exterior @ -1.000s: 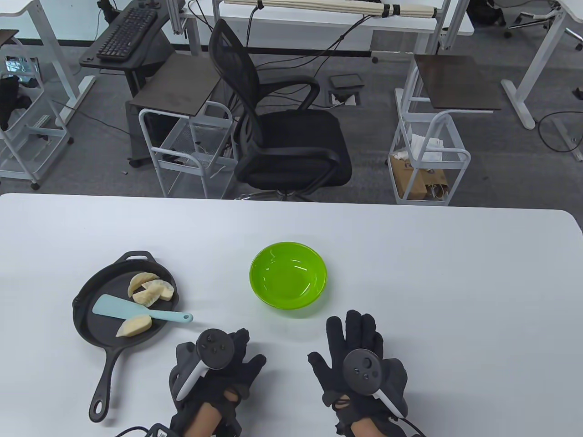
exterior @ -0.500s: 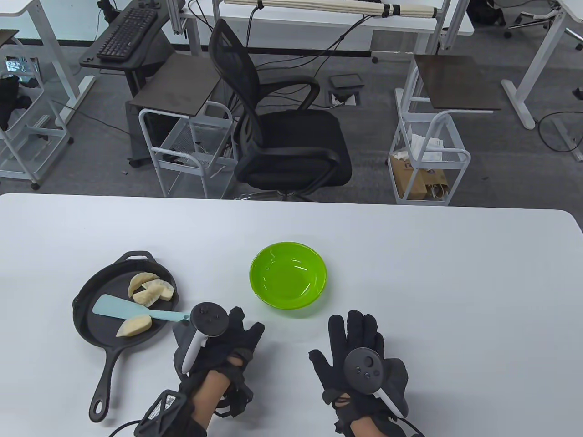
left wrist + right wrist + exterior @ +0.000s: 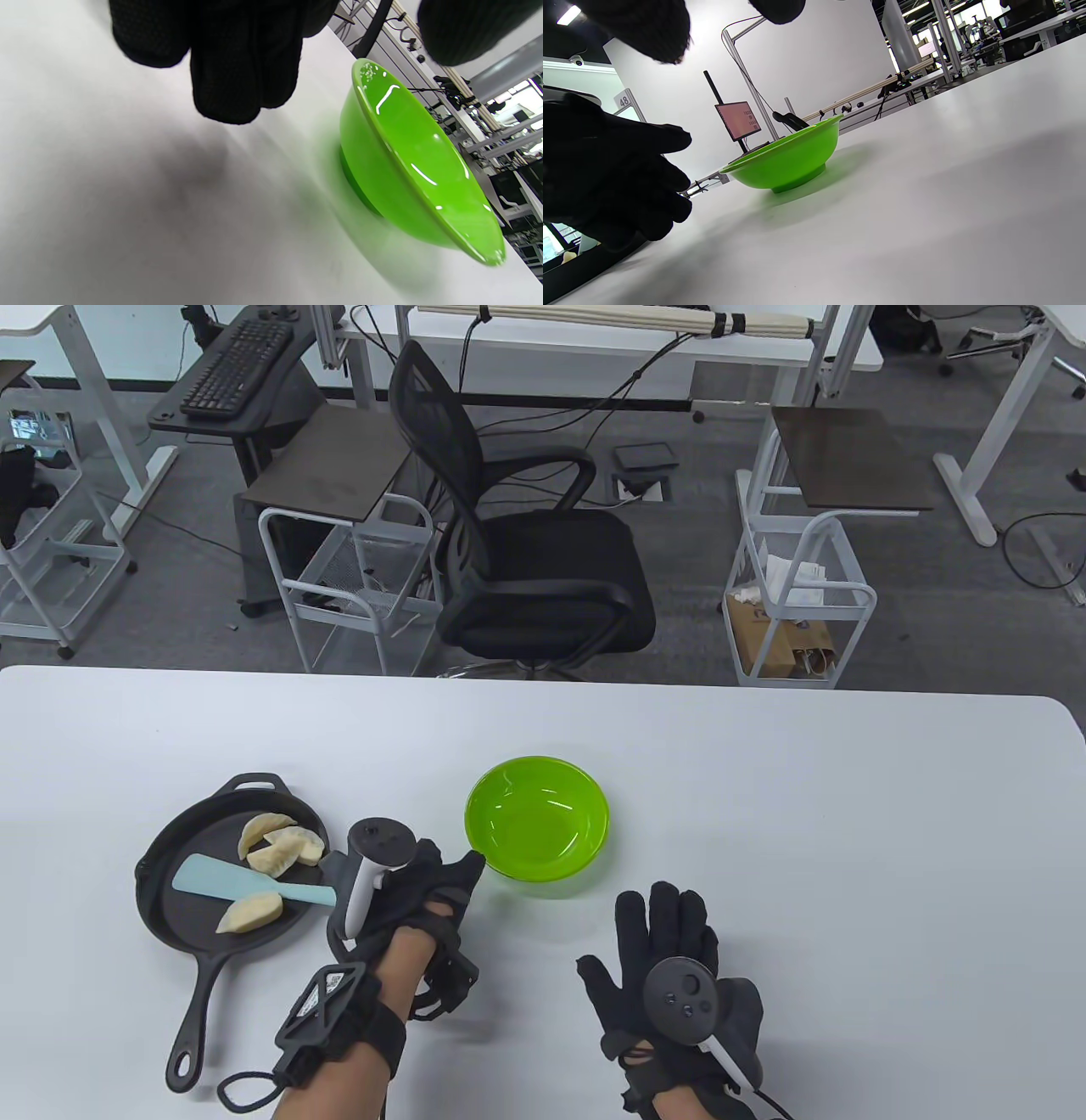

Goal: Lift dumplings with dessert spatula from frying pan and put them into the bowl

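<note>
left hand [image 3: 407, 891] moved over spatula [image 3: 246, 884] handle | round glossy bowl [image 3: 537, 819]

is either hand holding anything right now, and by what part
Right hand: nothing, it lies flat on the table. Left hand is at the spatula handle's end, but the hand hides any grip: cannot tell.

4 dumplings [image 3: 280, 848] + blue spatula [image 3: 229, 882] in black pan [image 3: 170, 899]; green bowl [image 3: 536, 819] empty, upright.

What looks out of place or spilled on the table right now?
Nothing is spilled or damaged. One oddity: a dumpling lies on the spatula in the pan, pinning it. The bowl stands upright and empty.
</note>
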Motion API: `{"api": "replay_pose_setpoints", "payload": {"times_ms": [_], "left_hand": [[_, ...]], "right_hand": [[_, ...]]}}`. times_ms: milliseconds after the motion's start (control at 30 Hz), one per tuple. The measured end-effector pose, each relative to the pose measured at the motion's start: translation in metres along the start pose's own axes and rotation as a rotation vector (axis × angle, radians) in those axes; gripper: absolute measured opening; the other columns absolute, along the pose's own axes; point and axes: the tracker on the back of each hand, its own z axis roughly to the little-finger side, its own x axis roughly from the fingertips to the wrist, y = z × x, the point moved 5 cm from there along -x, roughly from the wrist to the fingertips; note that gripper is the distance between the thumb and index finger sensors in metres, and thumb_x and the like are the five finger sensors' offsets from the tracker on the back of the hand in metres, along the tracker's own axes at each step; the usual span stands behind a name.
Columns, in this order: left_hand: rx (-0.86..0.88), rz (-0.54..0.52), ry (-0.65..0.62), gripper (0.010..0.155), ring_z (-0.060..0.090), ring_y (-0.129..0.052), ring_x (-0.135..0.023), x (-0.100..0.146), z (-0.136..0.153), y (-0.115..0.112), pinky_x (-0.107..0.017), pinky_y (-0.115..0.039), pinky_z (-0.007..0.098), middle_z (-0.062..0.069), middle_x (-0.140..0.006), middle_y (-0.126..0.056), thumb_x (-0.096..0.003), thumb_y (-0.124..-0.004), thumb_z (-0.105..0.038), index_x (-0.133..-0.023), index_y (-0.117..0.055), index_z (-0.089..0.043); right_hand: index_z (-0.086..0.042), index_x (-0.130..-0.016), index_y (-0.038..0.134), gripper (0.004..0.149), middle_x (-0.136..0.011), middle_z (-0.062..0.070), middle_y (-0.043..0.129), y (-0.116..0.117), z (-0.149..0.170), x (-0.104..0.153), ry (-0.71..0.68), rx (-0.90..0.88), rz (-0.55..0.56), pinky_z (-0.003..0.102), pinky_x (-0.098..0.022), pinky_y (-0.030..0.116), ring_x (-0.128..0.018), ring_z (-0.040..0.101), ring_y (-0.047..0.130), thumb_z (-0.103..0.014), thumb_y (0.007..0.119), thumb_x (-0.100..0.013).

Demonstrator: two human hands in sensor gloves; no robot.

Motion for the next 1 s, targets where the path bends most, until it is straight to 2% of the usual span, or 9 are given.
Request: {"api": "replay_pose_setpoints", "payload": {"times_ms": [367, 533, 900, 1000], "left_hand": [[0.093, 0.057, 0.087, 0.086, 0.022, -0.101, -0.064, -0.020, 0.007, 0.003, -0.054, -0.078, 0.047, 0.000, -0.090, -0.097, -0.0428, -0.075, -0.074, -0.109, -0.049, -0.026], [0.111, 0.128, 0.088, 0.086, 0.018, -0.102, -0.051, -0.029, 0.002, -0.007, -0.046, -0.080, 0.045, -0.002, -0.081, -0.100, -0.0438, -0.075, -0.074, -0.109, -0.049, -0.024], [0.181, 0.150, 0.135, 0.086, 0.016, -0.102, -0.045, -0.048, 0.001, -0.026, -0.043, -0.082, 0.045, -0.003, -0.074, -0.103, -0.0434, -0.076, -0.073, -0.107, -0.052, -0.020], [0.177, 0.147, 0.165, 0.083, 0.014, -0.102, -0.037, -0.050, 0.003, -0.028, -0.039, -0.083, 0.043, -0.005, -0.066, -0.106, -0.0434, -0.078, -0.073, -0.103, -0.059, -0.018]], "right_hand": [[-0.017, -0.112, 0.035, 0.077, -0.115, 0.020, 0.013, -0.004, 0.006, -0.001, 0.015, 0.000, 0.013, 0.069, -0.074, 0.016, -0.102, 0.054, 0.005, -0.057, 0.071, -0.057], [-0.017, -0.112, 0.036, 0.077, -0.115, 0.020, 0.012, -0.007, -0.001, 0.002, -0.003, -0.014, 0.016, 0.068, -0.074, 0.015, -0.101, 0.054, 0.004, -0.057, 0.071, -0.057], [-0.017, -0.112, 0.035, 0.077, -0.115, 0.020, 0.013, -0.008, -0.007, 0.003, -0.018, -0.003, 0.012, 0.069, -0.074, 0.015, -0.101, 0.055, 0.004, -0.057, 0.071, -0.057], [-0.017, -0.112, 0.035, 0.077, -0.115, 0.020, 0.013, -0.009, -0.007, 0.003, -0.019, -0.010, 0.009, 0.069, -0.074, 0.015, -0.101, 0.055, 0.004, -0.057, 0.071, -0.057]]}}
